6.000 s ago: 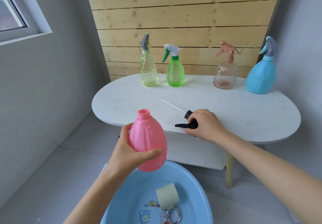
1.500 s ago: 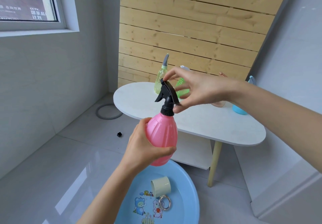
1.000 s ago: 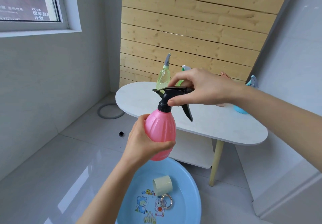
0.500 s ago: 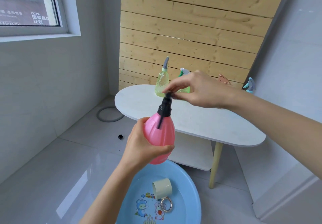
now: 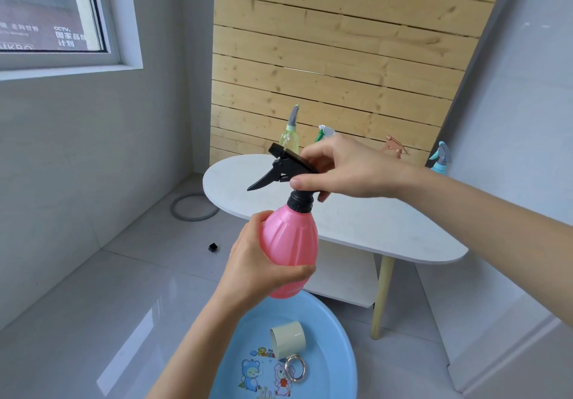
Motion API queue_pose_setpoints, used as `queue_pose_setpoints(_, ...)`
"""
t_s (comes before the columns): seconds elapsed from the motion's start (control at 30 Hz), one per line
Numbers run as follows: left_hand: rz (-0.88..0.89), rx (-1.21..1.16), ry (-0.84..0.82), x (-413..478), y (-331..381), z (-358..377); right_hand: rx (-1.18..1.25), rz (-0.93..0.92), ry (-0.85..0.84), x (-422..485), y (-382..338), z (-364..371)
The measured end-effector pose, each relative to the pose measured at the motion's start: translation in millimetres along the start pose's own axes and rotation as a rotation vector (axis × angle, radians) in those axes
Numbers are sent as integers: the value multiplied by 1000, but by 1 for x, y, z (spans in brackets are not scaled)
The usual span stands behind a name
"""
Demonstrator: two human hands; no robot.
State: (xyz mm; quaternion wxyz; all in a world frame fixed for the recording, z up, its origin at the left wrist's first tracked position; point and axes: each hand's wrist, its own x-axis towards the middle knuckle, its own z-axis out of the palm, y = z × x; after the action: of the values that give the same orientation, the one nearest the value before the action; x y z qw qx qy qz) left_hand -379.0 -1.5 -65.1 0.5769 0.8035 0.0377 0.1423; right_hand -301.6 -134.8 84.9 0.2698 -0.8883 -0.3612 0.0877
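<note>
- The pink spray bottle (image 5: 290, 243) was held upright in the air, in front of the near edge of the desk (image 5: 356, 222) and above the blue basin (image 5: 333, 364).
- Its black trigger head (image 5: 286, 167) sat on the neck. A black collar (image 5: 300, 202) ringed the mouth of the bottle, and the nozzle and lever pointed left.
- The left grip (image 5: 254, 268) was wrapped round the lower body of the bottle, with the thumb across the front and the fingers behind.
- The right grip (image 5: 344, 169) clasped the trigger head from the right. The thumb pressed on the near side just above the collar, and the fingers curled over the top and back.
- The basin stood on the grey floor, with cartoon figures printed inside.
- A pale green cup (image 5: 288, 338) lay on its side in the basin, with a metal ring (image 5: 296, 369) just beside it. Whether the two touched could not be told.
- The desk was white and oval, with a lower shelf (image 5: 341, 277) and a wooden leg (image 5: 381, 296).
- Four spray bottles stood at its far edge, along the plank wall (image 5: 341, 57):
  - a yellow-green one (image 5: 290, 138);
  - a green one (image 5: 324, 132), mostly hidden behind the right grip;
  - a brownish one (image 5: 395, 147), only its top in view;
  - a blue one (image 5: 440, 160) furthest right.
- On the floor left of the desk lay a grey ring (image 5: 193, 206), and a small black piece (image 5: 213, 247) lay nearer.
</note>
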Motion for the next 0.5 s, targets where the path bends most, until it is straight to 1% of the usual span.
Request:
queue_pose_setpoints(0.07, 11, 27, 54, 0, 1, 5, -171, -27, 120, 0, -6, 7)
queue_pose_setpoints(0.13, 35, 83, 141, 2, 1, 10, -283, -19, 250, 0, -10, 14)
queue_pose_setpoints(0.27, 86, 227, 296, 6, 2, 18, -267, 50, 401, 2, -9, 21)
queue_pose_setpoints(0.33, 81, 255, 326, 6, 6, 20, -245, 46, 434, 2, -6, 22)
queue_pose_setpoints(0.4, 74, 215, 331, 7, 7, 20, -231, 17, 398, 2, -8, 19)
queue_pose_setpoints(0.43, 69, 179, 324, 8, 8, 19, -172, 10, 335, 2, -9, 14)
queue_pose_setpoints(0.5, 56, 91, 276, 9, 8, 15, 2, 30, 143, 2, -9, -1)
